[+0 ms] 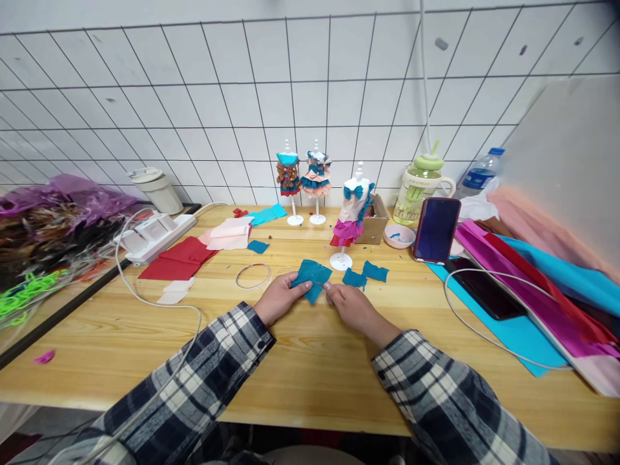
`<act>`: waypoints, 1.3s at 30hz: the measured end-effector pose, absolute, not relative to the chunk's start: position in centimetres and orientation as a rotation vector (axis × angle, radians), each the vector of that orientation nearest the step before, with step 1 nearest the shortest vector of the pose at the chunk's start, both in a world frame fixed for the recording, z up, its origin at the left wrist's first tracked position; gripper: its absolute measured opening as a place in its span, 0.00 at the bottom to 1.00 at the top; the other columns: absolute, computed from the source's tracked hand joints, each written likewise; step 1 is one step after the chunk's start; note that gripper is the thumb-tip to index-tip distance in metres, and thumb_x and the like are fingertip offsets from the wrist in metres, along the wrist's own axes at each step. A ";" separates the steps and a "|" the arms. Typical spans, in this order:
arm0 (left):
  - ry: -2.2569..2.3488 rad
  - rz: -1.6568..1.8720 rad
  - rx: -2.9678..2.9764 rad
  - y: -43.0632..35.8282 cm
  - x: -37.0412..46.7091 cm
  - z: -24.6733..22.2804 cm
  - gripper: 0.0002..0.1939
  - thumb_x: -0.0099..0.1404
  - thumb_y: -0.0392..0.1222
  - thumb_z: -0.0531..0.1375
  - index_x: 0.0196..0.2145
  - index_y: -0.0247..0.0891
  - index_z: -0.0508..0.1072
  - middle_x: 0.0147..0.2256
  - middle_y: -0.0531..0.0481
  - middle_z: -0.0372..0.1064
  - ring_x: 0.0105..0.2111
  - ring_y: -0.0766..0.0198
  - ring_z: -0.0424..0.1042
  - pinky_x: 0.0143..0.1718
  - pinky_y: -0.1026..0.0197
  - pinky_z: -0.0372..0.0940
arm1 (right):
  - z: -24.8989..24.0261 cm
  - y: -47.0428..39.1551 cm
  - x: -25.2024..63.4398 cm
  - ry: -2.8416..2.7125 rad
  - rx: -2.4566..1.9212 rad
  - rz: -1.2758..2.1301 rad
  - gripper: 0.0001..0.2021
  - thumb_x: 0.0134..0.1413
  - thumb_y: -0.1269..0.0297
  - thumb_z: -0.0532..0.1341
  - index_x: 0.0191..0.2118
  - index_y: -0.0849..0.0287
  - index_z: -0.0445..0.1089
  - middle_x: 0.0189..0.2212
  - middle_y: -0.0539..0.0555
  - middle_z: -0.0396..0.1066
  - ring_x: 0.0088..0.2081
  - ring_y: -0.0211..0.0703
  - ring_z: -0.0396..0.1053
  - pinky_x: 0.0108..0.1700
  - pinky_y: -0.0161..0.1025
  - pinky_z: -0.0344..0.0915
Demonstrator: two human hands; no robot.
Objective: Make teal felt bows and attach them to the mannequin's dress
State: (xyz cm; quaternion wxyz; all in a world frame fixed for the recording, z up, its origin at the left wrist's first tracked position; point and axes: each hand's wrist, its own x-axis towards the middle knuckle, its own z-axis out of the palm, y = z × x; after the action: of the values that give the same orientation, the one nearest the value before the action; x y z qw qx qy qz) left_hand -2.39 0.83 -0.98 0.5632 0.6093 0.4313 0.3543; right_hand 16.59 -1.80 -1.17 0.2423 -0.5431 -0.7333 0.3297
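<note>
My left hand (pixel 283 298) pinches a teal piece of crepe paper (pixel 312 272) between thumb and fingers, a little above the table. At the paper's lower right edge, my right hand (pixel 351 305) is closed in a pinch. A thin, needle-like thing seems to stick out from its fingertips onto the paper, too small to name surely. Two more teal pieces (pixel 375 271) lie just beyond my right hand. Behind them stands a small white dress form (pixel 352 205) in a pink, magenta and teal paper dress.
Two dressed mini forms (pixel 317 174) stand against the tiled wall. Red paper (pixel 179 258), a wire ring (pixel 252 276) and a power strip (pixel 159 236) lie left. A propped phone (pixel 437 229), green-lidded bottle (pixel 419 187), cable and coloured sheets (pixel 542 278) occupy the right.
</note>
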 end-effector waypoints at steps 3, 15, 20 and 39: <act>1.009 0.840 1.433 0.9 -2.3 -1.0 0.18 0.57 0.51 0.63 0.38 0.33 0.74 0.35 0.49 0.75 0.33 0.61 0.70 0.39 0.61 0.63 | -1.3 -1.8 16.6 -1.989 -1.488 0.934 0.24 0.64 0.49 0.40 0.23 0.57 0.57 0.22 0.50 0.62 0.27 0.38 0.59 0.31 0.35 0.51; 1.026 0.751 1.523 0.6 -2.4 -0.8 0.20 0.57 0.52 0.62 0.39 0.32 0.74 0.37 0.46 0.75 0.37 0.58 0.72 0.43 0.58 0.63 | -1.5 -1.9 16.4 -1.971 -1.480 0.945 0.25 0.64 0.49 0.40 0.24 0.58 0.60 0.24 0.51 0.65 0.28 0.38 0.61 0.32 0.35 0.54; 1.024 0.750 1.537 0.5 -2.3 -0.9 0.20 0.57 0.52 0.63 0.38 0.32 0.74 0.34 0.48 0.75 0.34 0.60 0.71 0.41 0.60 0.63 | -1.2 -2.2 15.9 -1.973 -1.479 0.875 0.23 0.64 0.50 0.41 0.26 0.58 0.62 0.25 0.51 0.67 0.29 0.39 0.62 0.32 0.35 0.53; 0.983 0.784 1.446 0.5 -2.2 -0.7 0.21 0.57 0.51 0.63 0.42 0.32 0.74 0.42 0.45 0.76 0.41 0.55 0.72 0.48 0.55 0.63 | -1.2 -2.1 16.2 -2.021 -1.529 0.811 0.24 0.65 0.51 0.42 0.28 0.58 0.65 0.26 0.52 0.69 0.29 0.38 0.63 0.31 0.34 0.52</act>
State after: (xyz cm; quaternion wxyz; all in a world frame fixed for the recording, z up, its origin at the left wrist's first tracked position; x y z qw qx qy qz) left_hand -2.20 0.50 -0.74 0.5751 0.6172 0.4199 0.3348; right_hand 16.16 -2.13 -1.19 0.2383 -0.5581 -0.7376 0.2961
